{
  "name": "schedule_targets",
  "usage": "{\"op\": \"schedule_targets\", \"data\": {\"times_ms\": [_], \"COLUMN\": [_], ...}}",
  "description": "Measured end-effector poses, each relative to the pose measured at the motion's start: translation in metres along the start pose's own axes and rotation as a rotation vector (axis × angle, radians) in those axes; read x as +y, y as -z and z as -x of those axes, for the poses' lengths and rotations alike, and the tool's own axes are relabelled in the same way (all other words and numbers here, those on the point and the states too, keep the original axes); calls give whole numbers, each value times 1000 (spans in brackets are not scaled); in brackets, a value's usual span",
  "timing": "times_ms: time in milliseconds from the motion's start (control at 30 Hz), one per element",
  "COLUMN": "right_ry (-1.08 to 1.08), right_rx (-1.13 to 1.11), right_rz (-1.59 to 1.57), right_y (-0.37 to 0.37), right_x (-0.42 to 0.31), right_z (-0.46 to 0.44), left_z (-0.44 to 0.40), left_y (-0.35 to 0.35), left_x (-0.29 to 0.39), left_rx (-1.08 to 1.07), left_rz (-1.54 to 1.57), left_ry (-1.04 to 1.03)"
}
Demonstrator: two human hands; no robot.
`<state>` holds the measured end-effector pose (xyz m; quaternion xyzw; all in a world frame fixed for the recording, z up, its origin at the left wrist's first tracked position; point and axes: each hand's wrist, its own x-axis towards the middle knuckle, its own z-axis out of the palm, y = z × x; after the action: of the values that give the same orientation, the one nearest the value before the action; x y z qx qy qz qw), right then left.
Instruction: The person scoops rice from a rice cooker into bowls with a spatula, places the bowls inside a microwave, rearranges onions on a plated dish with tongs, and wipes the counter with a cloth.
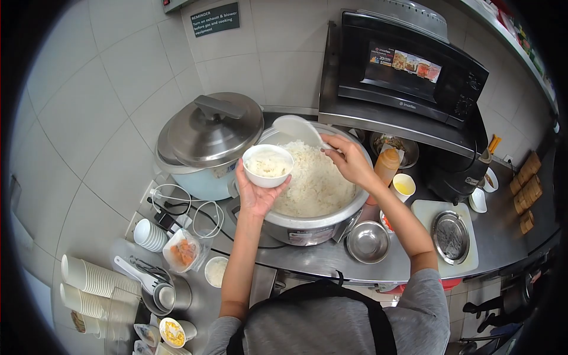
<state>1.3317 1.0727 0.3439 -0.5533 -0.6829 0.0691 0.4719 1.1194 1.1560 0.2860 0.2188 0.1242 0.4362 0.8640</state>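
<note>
My left hand (pixel 260 195) holds up a small white bowl (pixel 269 176) with rice in it, over the near left rim of a large rice cooker (pixel 313 220). The cooker stands uncovered, with a mass of white rice (pixel 310 183) inside. In my right hand (pixel 350 158) is a white rice paddle (pixel 296 129), gripped by its handle. Its broad blade points left, above the rice and just behind the bowl. Whether any rice sticks to the blade I cannot tell.
A second cooker with a steel lid (pixel 213 130) stands at the left. An empty metal bowl (pixel 368 241) sits before a sauce bottle (pixel 387 164). A microwave (pixel 411 68) is on the shelf. Stacked paper cups (pixel 97 275) and a bowl of rice (pixel 216 271) are lower left.
</note>
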Motion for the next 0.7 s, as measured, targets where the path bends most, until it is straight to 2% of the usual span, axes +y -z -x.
{"op": "schedule_targets", "data": {"times_ms": [100,200,233,300,367,467,567,700], "right_ry": [106,115,134,-8,-92,-96,47,-95], "right_rx": [37,-83,49,38,-118,-393,-468,-683], "right_rz": [180,62,52,122,561,798,943,757], "right_y": [-26,-35,-40,-32,-36,-70,-99,-103], "right_x": [15,1,18,44,71,113,151,135], "right_z": [16,18,8,-18,-33,-45,-49,-41], "left_z": [-5,-7,-7,-12,-19,-18,-20,-19], "left_y": [2,3,5,8,15,13,18,19], "left_x": [-4,-8,-8,-7,-8,-6,-5,-4], "left_rx": [9,-13,-7,12,40,51,53,47], "left_rz": [45,8,18,25,25,68,55,58], "left_ry": [-55,-54,-51,-68,-108,-122,-142,-165]}}
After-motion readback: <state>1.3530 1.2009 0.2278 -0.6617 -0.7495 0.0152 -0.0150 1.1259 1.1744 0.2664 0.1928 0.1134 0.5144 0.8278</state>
